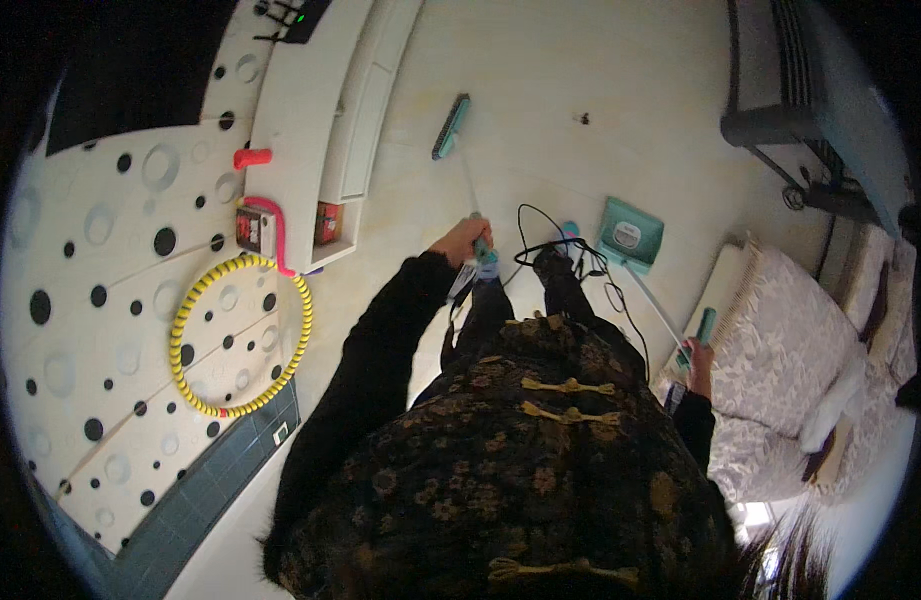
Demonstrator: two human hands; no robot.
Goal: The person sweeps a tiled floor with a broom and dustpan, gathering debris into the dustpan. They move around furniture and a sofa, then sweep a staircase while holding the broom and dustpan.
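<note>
My left hand [462, 242] is closed round the upper end of a broom's handle. The teal broom head [451, 127] with dark bristles rests on the pale floor ahead, at the end of a thin light stick. On the right, my right hand [698, 364] grips the teal-ended handle of a dustpan. Its teal pan [630, 236] sits on the floor by my feet, a round pale label inside it. A small dark clump [581, 119] lies on the floor between broom head and pan, touching neither.
A black cable [550, 236] loops over the floor around my feet. Along the left stands a white cabinet [305, 110], with a yellow hula hoop [185, 320] against the spotted wall. To the right are a patterned sofa [790, 330] and a dark metal-legged piece of furniture [770, 125].
</note>
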